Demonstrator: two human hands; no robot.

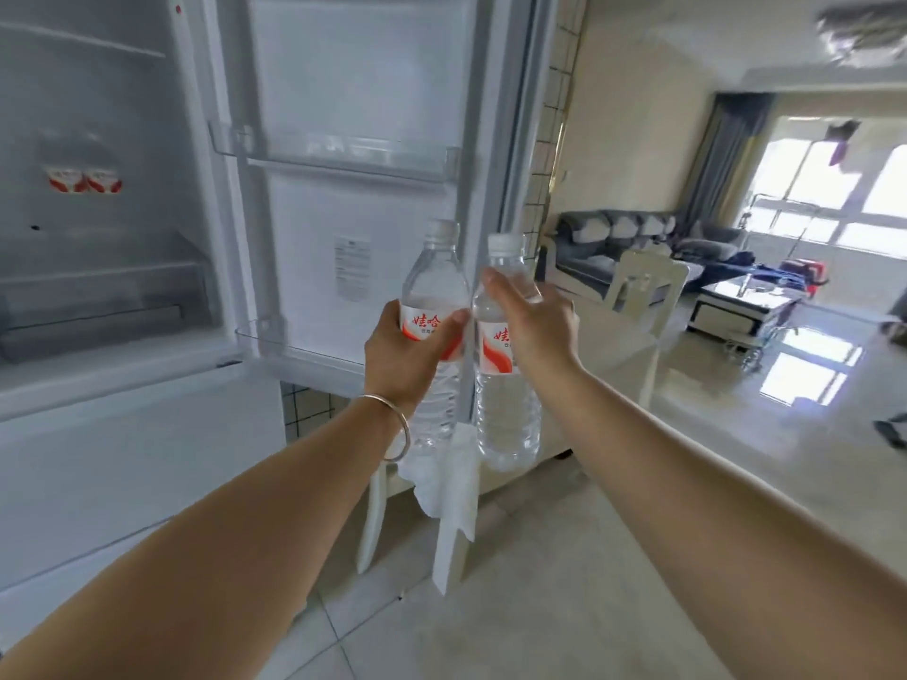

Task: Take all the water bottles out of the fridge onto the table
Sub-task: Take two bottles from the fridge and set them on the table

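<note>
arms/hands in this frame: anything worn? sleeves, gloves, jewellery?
Both forearms are bare, with no sleeves in view and no gloves. The left hand has a thin, plain silver bangle hanging loose at the wrist. The right hand and its wrist carry nothing: no watch, no rings visible.

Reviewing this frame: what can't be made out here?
Head view only:
- Bottles inside the fridge: blurred; two red labels show, the count beyond that is unclear.
- Right hand: it covers the right bottle at the shoulder; the fingers behind are hidden.
- Left bottle: the left hand hides part of its label.
- Table: only an edge shows behind the bottles.
</note>
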